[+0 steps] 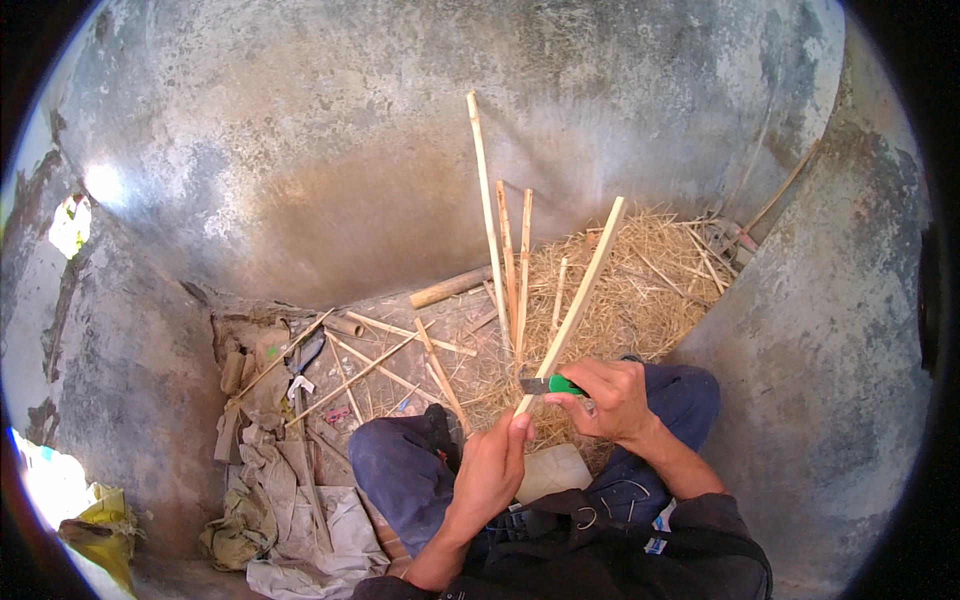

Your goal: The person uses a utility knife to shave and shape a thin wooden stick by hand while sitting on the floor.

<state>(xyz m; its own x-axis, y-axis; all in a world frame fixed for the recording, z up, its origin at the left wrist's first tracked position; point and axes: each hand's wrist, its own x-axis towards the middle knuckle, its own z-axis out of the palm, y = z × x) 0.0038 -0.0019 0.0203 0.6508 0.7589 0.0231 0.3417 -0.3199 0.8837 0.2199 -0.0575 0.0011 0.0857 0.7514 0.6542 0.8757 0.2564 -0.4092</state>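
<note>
In front of my lap, a long pale strip of split bamboo (583, 287) slants up and away to the right. My left hand (488, 468) grips its lower end, fingers closed around it. My right hand (610, 398) is wrapped around the green handle of a knife (566, 385). Its short dark blade lies across the strip, just above my left hand, and seems to touch it. Between my legs sits a pale block-like piece (554, 473), partly hidden by my arms and clothes.
Several bamboo sticks (484, 190) lean on the grey wall (330, 180) ahead. A heap of shavings (635, 290) lies right of them. Thin strips (360, 375) and a bamboo tube (450, 287) lie on the floor. Crumpled sacks (320, 535) are at my left; another wall (840, 400) curves close at right.
</note>
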